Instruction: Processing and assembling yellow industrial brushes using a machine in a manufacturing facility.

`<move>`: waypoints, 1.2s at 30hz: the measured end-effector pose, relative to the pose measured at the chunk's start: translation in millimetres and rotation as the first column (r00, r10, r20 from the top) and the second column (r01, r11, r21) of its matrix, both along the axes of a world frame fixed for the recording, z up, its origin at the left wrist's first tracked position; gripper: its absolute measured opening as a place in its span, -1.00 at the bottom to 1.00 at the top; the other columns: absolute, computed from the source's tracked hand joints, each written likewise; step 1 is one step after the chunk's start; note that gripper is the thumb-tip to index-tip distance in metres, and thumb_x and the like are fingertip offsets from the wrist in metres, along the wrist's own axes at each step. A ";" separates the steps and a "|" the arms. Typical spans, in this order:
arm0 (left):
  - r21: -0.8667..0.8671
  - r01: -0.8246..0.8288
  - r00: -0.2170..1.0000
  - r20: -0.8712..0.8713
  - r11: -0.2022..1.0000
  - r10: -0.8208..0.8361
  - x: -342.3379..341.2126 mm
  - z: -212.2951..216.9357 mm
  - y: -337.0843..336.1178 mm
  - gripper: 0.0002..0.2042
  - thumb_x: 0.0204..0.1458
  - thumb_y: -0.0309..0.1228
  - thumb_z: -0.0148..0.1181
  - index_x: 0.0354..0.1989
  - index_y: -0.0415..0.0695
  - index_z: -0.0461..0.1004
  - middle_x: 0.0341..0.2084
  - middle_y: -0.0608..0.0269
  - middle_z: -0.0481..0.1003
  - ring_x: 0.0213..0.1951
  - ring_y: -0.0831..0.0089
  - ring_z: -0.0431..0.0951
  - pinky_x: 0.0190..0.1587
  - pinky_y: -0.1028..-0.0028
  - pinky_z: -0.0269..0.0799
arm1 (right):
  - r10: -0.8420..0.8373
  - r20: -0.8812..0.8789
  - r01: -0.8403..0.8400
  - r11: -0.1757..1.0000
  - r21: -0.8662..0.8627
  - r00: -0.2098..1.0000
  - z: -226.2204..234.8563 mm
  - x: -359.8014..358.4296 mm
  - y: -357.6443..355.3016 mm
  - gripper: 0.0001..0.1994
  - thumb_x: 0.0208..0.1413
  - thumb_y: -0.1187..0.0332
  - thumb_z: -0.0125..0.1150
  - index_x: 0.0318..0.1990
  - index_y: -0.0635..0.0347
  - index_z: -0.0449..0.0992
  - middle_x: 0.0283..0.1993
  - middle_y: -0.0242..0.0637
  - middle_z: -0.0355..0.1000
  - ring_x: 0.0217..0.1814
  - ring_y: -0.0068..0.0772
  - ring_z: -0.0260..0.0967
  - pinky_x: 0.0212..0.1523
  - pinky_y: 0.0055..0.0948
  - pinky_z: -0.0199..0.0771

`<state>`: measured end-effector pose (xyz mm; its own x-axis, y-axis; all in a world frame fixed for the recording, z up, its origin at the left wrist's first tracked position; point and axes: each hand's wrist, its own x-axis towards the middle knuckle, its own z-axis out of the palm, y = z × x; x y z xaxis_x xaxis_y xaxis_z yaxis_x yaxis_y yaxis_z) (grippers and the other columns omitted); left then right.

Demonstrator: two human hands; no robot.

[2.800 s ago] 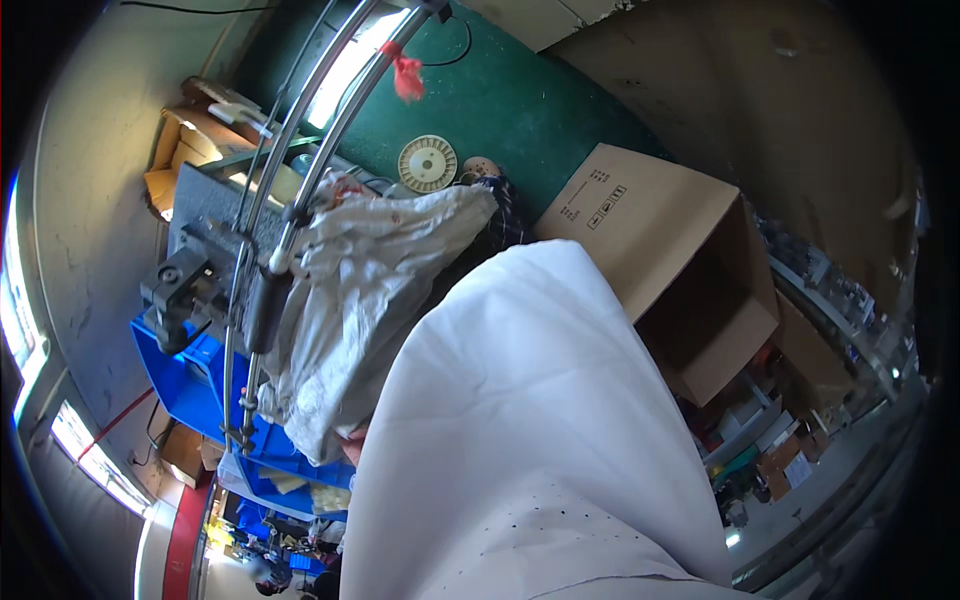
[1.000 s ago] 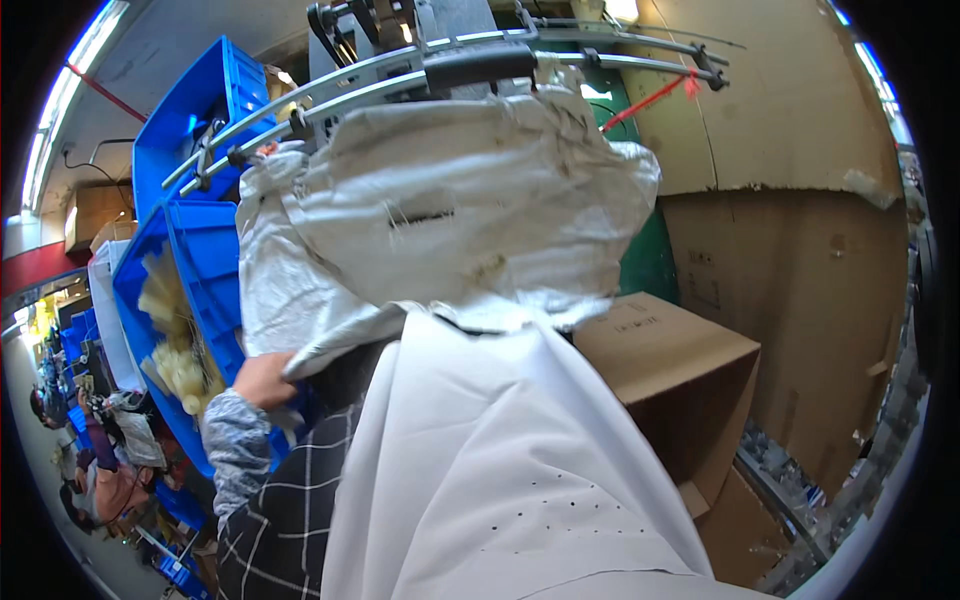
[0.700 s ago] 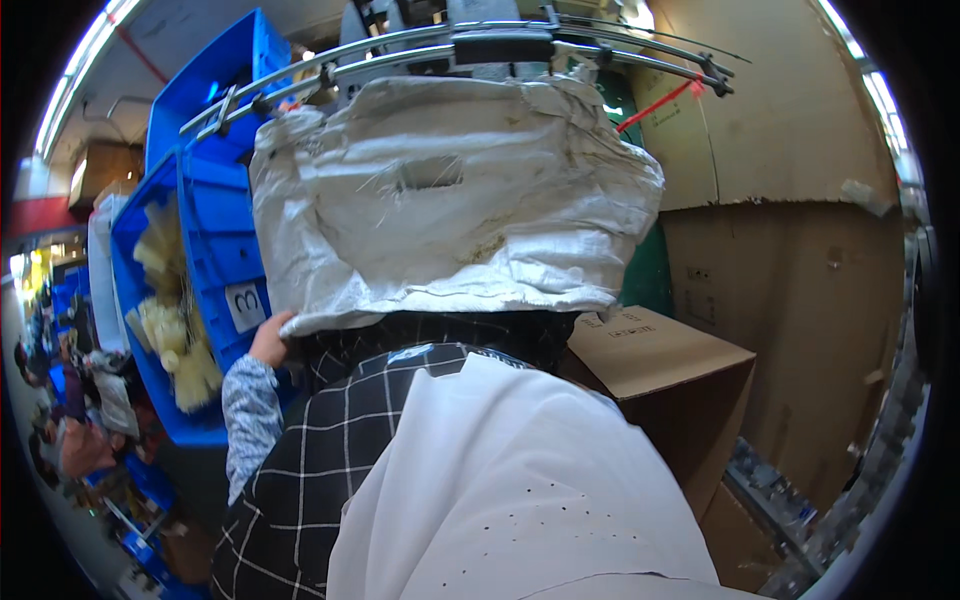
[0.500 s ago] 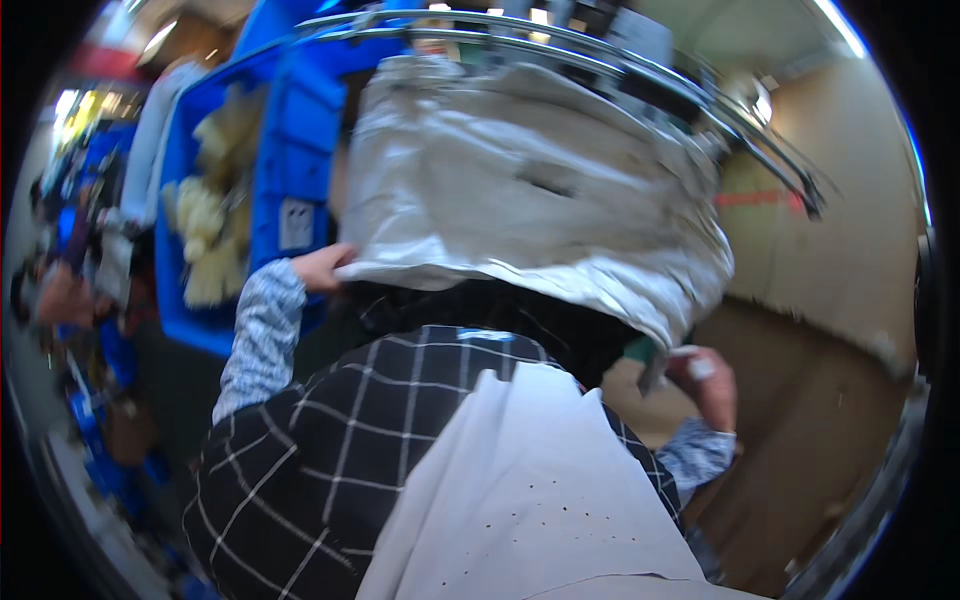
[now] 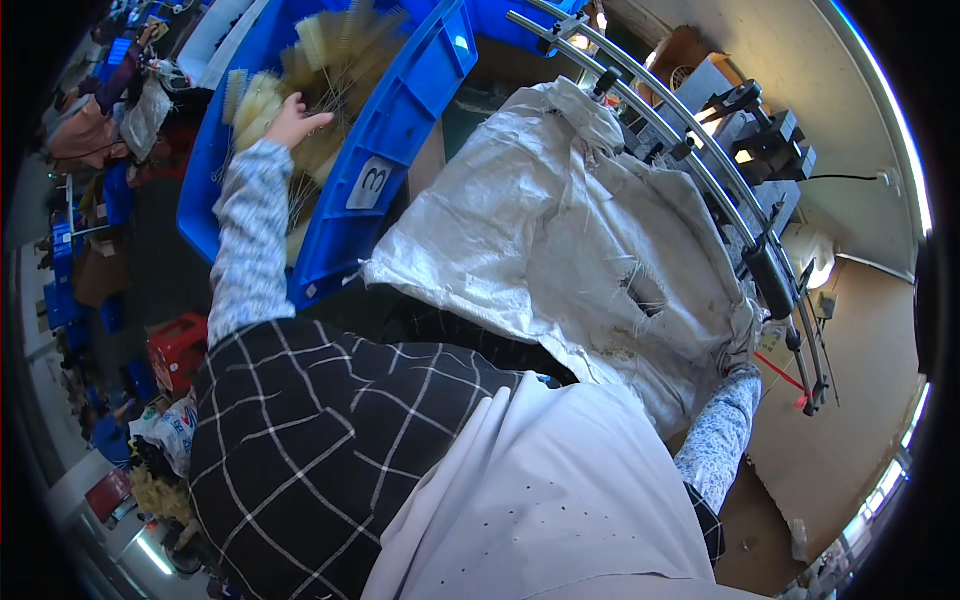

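Left hand [image 5: 295, 118], upper left of frame: arm stretched up into the blue bin [image 5: 405, 150], fingers spread over the pale bristle bundles [image 5: 262, 98] lying in it. Fingers loosely open, resting on or just above the bundles; nothing closed in the grip that I can see. The bin is tilted, with a white label on its near wall, and still looks well stocked with bundles.

Right hand [image 5: 742, 352], right of centre: at the lower right edge of the white woven sack [image 5: 560, 250], which hangs from the metal rail frame [image 5: 690, 150] running diagonally across the upper right. Fingers appear bunched into the sack fabric, but the hand is mostly hidden behind it, so I cannot tell how firmly it is closed.

Sack: draped and slack, with a small tear near its right side. Contents not visible.

Judgement on progress: early in a pick, bundles reached but not lifted. Nothing shows in transit between bin and sack. Picking up and moving the bundles remains.

Foreground: checked garment and white cloth fill the lower frame.
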<state>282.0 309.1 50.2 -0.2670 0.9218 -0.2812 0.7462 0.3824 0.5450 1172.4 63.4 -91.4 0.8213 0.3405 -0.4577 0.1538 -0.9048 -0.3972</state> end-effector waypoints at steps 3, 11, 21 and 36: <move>-0.158 -0.056 0.861 -0.507 0.986 -0.032 -9.0 -55.0 58.5 -0.10 -0.48 -0.08 0.30 0.01 -0.37 -0.02 -0.05 -0.11 0.15 -0.02 0.18 0.21 -0.02 0.40 0.15 | -0.008 0.028 0.008 1.000 0.002 1.000 1.3 -11.3 13.0 -0.73 0.02 0.25 -0.16 -0.29 0.28 0.35 -0.38 -0.32 0.35 -0.27 -0.45 0.28 -0.26 -0.53 0.26; -0.087 0.045 0.967 -0.247 0.995 -0.065 -21.1 -118.0 85.4 -0.32 -0.45 -0.19 0.26 -0.11 -0.27 0.17 -0.22 -0.05 0.34 -0.16 0.18 0.35 -0.07 0.42 0.22 | -0.024 0.042 0.024 1.000 -0.009 0.999 -8.7 -18.3 10.5 -0.72 0.01 0.25 -0.15 -0.28 0.27 0.36 -0.37 -0.30 0.36 -0.27 -0.41 0.29 -0.26 -0.50 0.27; -0.184 -0.153 0.825 -0.565 0.971 0.023 44.2 -44.6 68.2 -0.39 -0.25 -0.23 0.09 -0.01 -0.17 0.00 -0.24 -0.10 0.34 -0.15 0.12 0.34 -0.03 0.25 0.06 | 0.004 0.032 -0.004 1.000 0.025 0.999 -18.7 -40.7 24.0 -0.72 0.00 0.24 -0.13 -0.27 0.27 0.36 -0.35 -0.28 0.36 -0.28 -0.36 0.30 -0.27 -0.47 0.28; 0.317 -0.214 0.414 0.886 0.924 -0.208 94.4 92.7 -21.8 -0.84 -0.14 -0.45 -0.03 -0.43 -0.31 0.33 -0.71 0.34 0.24 -0.61 0.58 0.28 -0.43 0.62 0.25 | 0.036 0.076 -0.039 0.998 0.049 0.996 -19.5 -38.9 29.9 -0.71 -0.01 0.22 -0.10 -0.26 0.25 0.37 -0.33 -0.25 0.37 -0.29 -0.28 0.31 -0.27 -0.42 0.29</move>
